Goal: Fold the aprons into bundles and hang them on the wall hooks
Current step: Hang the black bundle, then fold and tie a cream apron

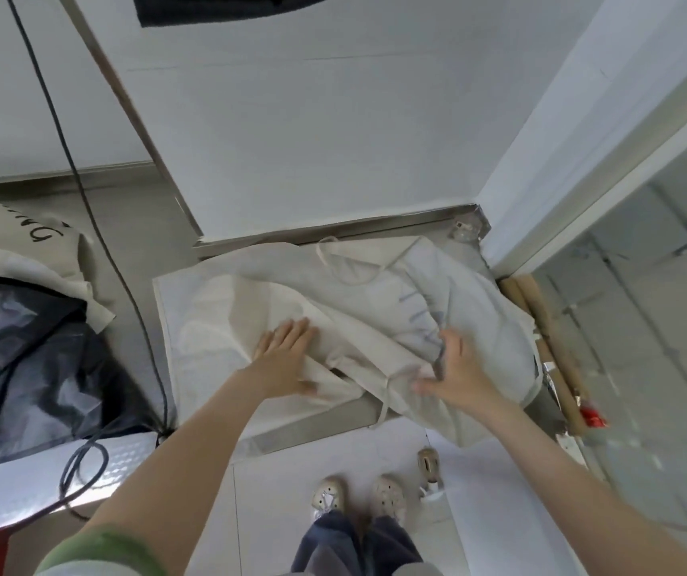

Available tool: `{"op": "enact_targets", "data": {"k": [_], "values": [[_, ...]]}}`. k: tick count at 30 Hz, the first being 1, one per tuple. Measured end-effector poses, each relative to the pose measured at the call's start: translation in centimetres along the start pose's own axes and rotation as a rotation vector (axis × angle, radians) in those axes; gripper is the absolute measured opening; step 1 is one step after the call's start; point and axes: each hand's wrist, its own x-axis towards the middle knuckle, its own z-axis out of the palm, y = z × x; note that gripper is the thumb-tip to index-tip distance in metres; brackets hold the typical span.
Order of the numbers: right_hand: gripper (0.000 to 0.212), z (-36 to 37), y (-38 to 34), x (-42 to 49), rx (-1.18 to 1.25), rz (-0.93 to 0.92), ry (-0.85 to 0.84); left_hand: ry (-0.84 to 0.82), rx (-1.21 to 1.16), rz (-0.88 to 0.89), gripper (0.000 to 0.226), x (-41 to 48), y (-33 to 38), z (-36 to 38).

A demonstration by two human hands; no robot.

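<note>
White walls [312, 139] meet at a corner edged with a metal strip [123, 108]. A steel-rimmed table [317, 424] stands against them, above a white tiled floor [499, 513]. A black cable [84, 193] hangs down the left wall. A glazed panel [645, 326] stands at the right. The light is soft and even.

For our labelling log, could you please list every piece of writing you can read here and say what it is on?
Apron: grey-blue lettering, creased and blurred, unreadable.
Cream cloth at the left: black lettering, partly cut off and upside down, unreadable.
I can read no other writing.
</note>
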Motion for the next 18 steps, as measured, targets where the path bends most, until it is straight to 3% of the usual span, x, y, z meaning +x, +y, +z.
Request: {"op": "enact_targets", "data": {"k": [2, 4, 7, 9, 14, 16, 18], "values": [[0.034, 0.3, -0.1, -0.5, -0.201, 0.005, -0.242, 0.022, -0.029, 0.010, 0.108, 0.1, -0.4, 0.3], [0.032, 0.3, -0.2, -0.8, -0.264, -0.048, -0.373, 0.006, 0.010, 0.029, 0.109, 0.1, -0.6, 0.3], [0.017, -1.7, 0.0, -0.6, -0.173, -0.044, -0.338, -0.042, 0.072, 0.037, 0.113, -0.3, -1.0, 0.0], [0.008, -4.1, 0.2, 0.1, -0.174, -0.040, -0.164, -0.062, 0.101, 0.044, 0.115, -1.0, -1.7, 0.1], [0.019, -7.2, -3.3, 2.1, -0.307, -0.257, 0.586, -0.091, 0.140, 0.067, 0.118, -2.2, -2.7, 0.8], [0.016, -6.3, -5.4, 2.6, -0.296, -0.383, 0.770, -0.088, 0.129, 0.046, 0.120, -2.5, -2.8, 0.8], [0.019, -5.2, -6.5, 3.2, -0.232, -0.424, 0.848, -0.074, 0.074, 0.023, 0.124, -2.6, -3.0, 0.8]]}}
